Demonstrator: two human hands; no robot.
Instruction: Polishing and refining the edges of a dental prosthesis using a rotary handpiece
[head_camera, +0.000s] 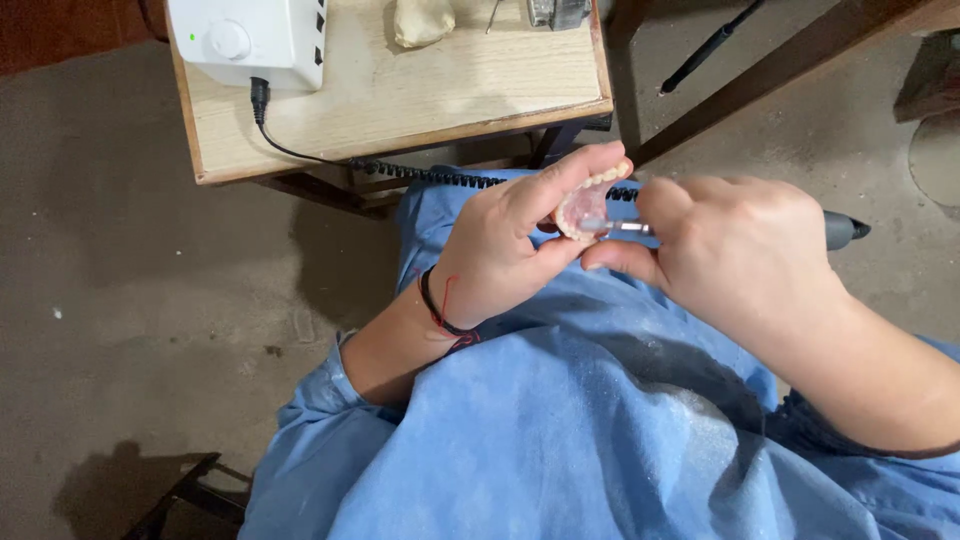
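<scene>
- Head view, looking down over a lap in a blue dusty work gown (560, 440): the left hand (500, 245) pinches a pink acrylic denture with a row of pale teeth (590, 205) between thumb and fingers, held up over the lap, just in front of the small wooden table (440, 90).
- Wrapped around a grey pen-shaped rotary handpiece (835, 230), the right hand (745, 260) has its fingers pressed together in a close grip; the metal bur (612, 227) touches the denture's pink inner face.
- Risk, as I judge it: the bur sits very near the left thumb, so a slip or a skid off the curved acrylic could nick the skin.
- Held only by fingertips, the denture could twist or drop to the concrete floor (150, 300) if the bur catches.
- Too much pressure in one spot could thin or gouge the pink base.
- A black coiled cord (430, 173) running from the white control box with a round knob (250, 40) crosses near the hands; a tug on it could jerk the tool.
</scene>
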